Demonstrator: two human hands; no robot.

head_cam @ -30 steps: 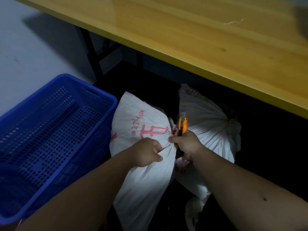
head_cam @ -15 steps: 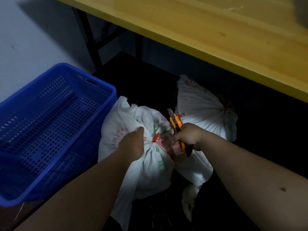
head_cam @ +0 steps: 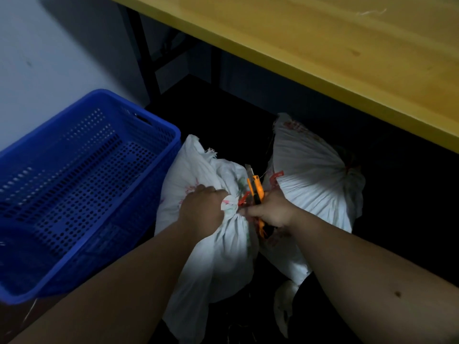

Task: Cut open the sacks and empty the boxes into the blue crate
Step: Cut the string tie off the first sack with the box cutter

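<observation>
A white woven sack [head_cam: 218, 264] with red print lies on the dark floor beside the blue crate [head_cam: 74, 194]. My left hand [head_cam: 203, 207] is closed around the sack's bunched neck, just left of a red tie [head_cam: 244, 198]. My right hand [head_cam: 268, 211] grips an orange utility knife [head_cam: 255, 189], blade pointing up and away, right against the tied neck. A second white sack [head_cam: 315, 180], tied shut with red string, lies behind my right hand. The crate holds nothing that I can see.
A yellow wooden table top [head_cam: 335, 53] overhangs the sacks from the upper right, with black legs [head_cam: 146, 58] behind the crate. A pale wall [head_cam: 49, 58] stands at the left. A smaller bit of white fabric [head_cam: 285, 304] lies under my right forearm.
My left hand has shifted right onto the bunched neck, and the sack has turned so its tied top faces me. The knife hand stays at the tie while the view shifts down.
</observation>
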